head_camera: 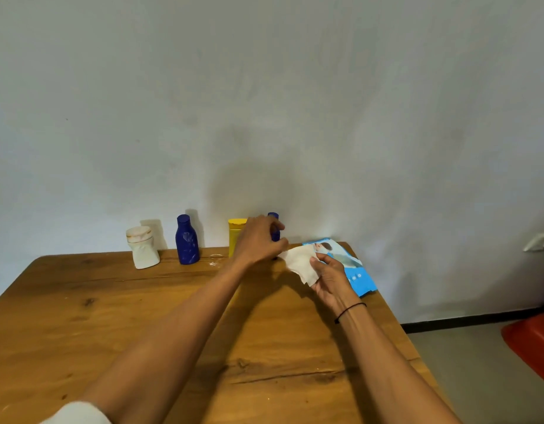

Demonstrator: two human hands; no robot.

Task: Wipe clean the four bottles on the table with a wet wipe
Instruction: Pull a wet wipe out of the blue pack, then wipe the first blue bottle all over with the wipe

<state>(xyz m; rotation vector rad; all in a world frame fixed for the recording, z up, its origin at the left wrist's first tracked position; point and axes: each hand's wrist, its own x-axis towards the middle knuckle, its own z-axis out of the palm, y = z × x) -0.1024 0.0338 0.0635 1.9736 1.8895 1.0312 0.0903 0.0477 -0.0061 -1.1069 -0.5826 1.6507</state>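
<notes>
Centrally, the left hand [258, 240] pinched one edge of the wet wipe [299, 264] while the right hand [328, 276] gripped the other; four bottles stood behind: white bottle [142, 247], blue bottle [187, 240], yellow bottle [235, 235], small blue bottle [274, 218].

Both forearms were bare from the elbow down to the hands. A thin black string band [350, 312] was worn around the right wrist. At the lower left edge of the view, a rolled-up white fabric sleeve [77, 414] covered the left arm near the elbow.
</notes>
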